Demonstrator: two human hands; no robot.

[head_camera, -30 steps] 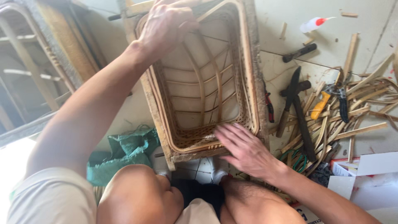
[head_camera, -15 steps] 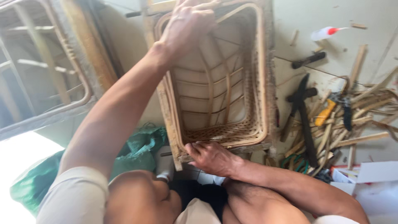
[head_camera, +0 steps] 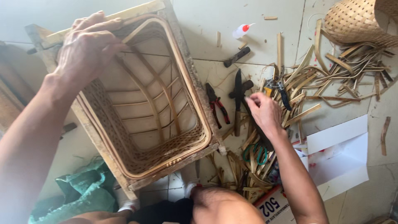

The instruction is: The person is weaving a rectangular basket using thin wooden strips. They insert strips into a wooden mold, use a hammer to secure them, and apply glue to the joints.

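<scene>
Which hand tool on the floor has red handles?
The pliers, lying just right of the basket frame. Their handles are red; the knife beside them is dark, and the cutters by the right hand have yellow and blue on them.

Both arms bare, no sleeves, no gloves, no rings or watch, dark shorts, bare knees, white socks

Two hands: the left hand (head_camera: 85,49) and the right hand (head_camera: 265,111). One rectangular woven basket (head_camera: 145,103) in a wooden frame. One second woven basket (head_camera: 356,23) at the top right. One red-handled pliers (head_camera: 217,105), one knife (head_camera: 237,103), one small squeeze bottle (head_camera: 240,30), one green cloth (head_camera: 83,193), one white paper sheet (head_camera: 338,155). Many loose bamboo strips (head_camera: 331,70), too tangled to count.
</scene>
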